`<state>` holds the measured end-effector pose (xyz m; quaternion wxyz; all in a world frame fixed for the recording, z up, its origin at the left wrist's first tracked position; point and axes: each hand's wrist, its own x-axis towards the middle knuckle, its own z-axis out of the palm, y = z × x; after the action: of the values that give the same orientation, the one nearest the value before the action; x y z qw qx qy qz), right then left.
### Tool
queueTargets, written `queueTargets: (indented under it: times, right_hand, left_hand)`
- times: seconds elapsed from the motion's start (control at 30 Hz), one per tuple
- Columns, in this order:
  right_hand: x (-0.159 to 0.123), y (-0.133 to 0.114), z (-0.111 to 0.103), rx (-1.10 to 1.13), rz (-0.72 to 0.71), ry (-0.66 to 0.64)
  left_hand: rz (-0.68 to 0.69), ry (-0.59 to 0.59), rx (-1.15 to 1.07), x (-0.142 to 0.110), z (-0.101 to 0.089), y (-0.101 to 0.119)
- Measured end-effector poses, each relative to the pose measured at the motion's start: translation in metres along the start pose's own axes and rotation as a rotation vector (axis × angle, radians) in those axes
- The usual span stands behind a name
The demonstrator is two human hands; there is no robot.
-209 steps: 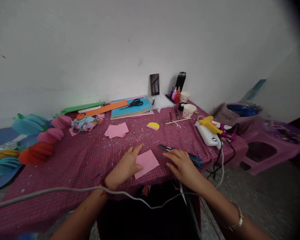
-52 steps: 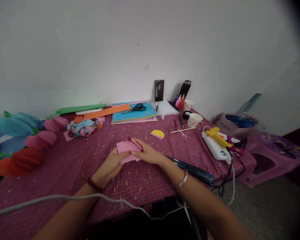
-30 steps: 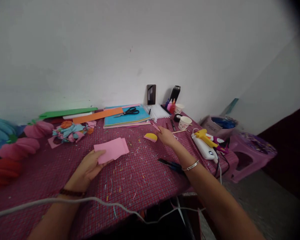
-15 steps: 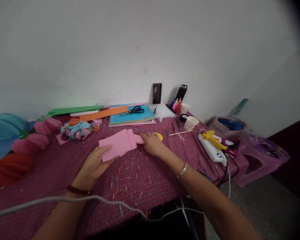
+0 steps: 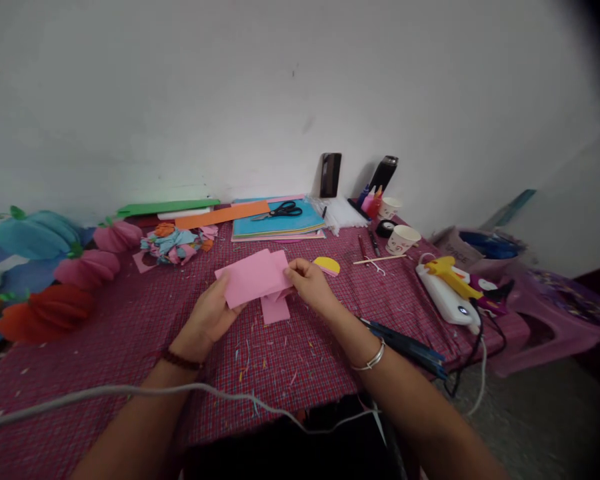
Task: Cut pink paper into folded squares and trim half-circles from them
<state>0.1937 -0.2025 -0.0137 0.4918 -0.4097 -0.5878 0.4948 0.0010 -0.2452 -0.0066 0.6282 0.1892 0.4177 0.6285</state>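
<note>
Pink sheets (image 5: 250, 277) — between both hands (image 5: 211, 313)

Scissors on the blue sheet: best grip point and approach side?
Grip the black handles of the scissors, coming from the near right, I'd say with the right hand once free of the pink paper. The scissors lie flat on the blue sheet, handles toward the right, blades left beside the orange strip, so this likely keeps clear of the blades.

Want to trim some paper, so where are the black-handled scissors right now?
In the head view, the scissors lie just left of centre, toward the wall, on the blue sheet, by the orange strip's right end.
</note>
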Motion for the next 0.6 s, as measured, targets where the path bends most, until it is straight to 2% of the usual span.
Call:
queueTargets:
  times: [0.2, 0.4, 0.6]
  right_hand:
    - [-0.002, 0.001, -0.013, 0.085, 0.093, 0.099]
    - [-0.002, 0.001, -0.017, 0.151, 0.139, 0.138]
    - [0.000, 0.000, -0.019, 0.185, 0.126, 0.197]
  left_hand:
    - [0.070, 0.103, -0.063, 0.004, -0.005, 0.021]
    - [-0.009, 0.129, -0.045, 0.000, -0.005, 0.030]
    - [-0.062, 0.001, -0.049, -0.002, -0.004, 0.032]
